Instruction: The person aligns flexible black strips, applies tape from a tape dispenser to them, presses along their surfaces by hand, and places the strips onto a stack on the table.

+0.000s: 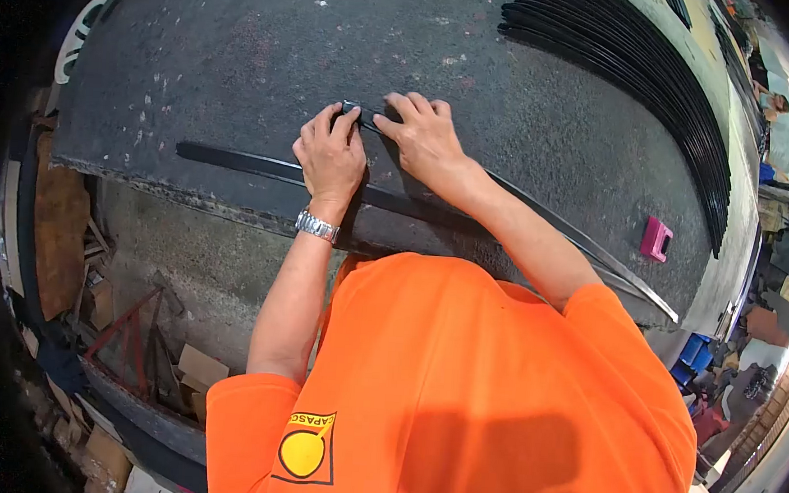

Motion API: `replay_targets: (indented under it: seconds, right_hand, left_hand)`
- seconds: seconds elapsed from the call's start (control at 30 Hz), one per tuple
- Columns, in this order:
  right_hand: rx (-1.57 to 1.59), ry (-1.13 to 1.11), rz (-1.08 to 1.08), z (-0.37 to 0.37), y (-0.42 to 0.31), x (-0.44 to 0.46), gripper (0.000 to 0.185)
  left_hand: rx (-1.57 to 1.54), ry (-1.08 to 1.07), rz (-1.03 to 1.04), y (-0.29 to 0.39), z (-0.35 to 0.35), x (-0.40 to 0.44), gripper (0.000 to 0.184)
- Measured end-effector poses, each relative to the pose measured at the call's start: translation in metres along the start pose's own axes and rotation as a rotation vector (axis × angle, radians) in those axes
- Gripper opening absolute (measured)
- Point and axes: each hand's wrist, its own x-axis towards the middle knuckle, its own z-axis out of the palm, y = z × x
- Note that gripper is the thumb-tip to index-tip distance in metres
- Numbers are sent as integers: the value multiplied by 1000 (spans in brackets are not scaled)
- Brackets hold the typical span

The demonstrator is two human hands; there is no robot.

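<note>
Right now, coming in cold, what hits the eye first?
The bright orange shirt filling the bottom centre. Then the left hand and right hand above it, fingers at a black strip on the dark tabletop. A small pink object stands out at right.

orange shirt (496, 361) has logo (301, 455) w/ txt "capasc" up top; end of word unclear
</note>
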Motion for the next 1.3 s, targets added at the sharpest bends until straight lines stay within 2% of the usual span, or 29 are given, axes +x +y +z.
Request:
replay_targets:
  seconds: [0.13,0.27,0.37,0.4,0.5,0.57,0.6,0.7,0.83,1.07,1.2,1.3]
  right_hand:
    - [5,-15,4,-8,0,1,39]
    - [-25,-23,112,-31,14,-50,44]
    - [23,26,315,-48,28,-108,52]
    - [-15,2,382,-51,34,-129,59]
    - [-42,-18,493,-52,51,-181,64]
    - [-44,-30,515,-55,52,-195,66]
    - [-45,-36,527,-57,51,-201,68]
    - [-6,-40,544,-60,48,-205,69]
    - [7,-34,512,-59,49,-213,69]
    - [36,-67,477,-66,52,-213,71]
    - [35,-88,460,-67,56,-215,73]
    - [53,-98,462,-67,58,-215,73]
  left_hand:
    - [1,-9,-1,0,-1,3,25]
    - [-27,-9,-7,-3,3,2,27]
    - [-35,-43,-12,4,-5,3,41]
    - [-14,-59,-51,10,-7,5,46]
    - [15,-95,-185,26,-3,9,57]
    - [-11,-92,-302,33,4,14,60]
    - [-13,-84,-349,36,6,16,52]
    - [13,-66,-408,36,18,19,45]
    - [-89,-42,-339,27,22,11,36]
    - [79,-211,-599,52,6,36,55]
    - [39,-213,-499,35,17,28,55]
    - [18,-238,-558,44,8,30,53]
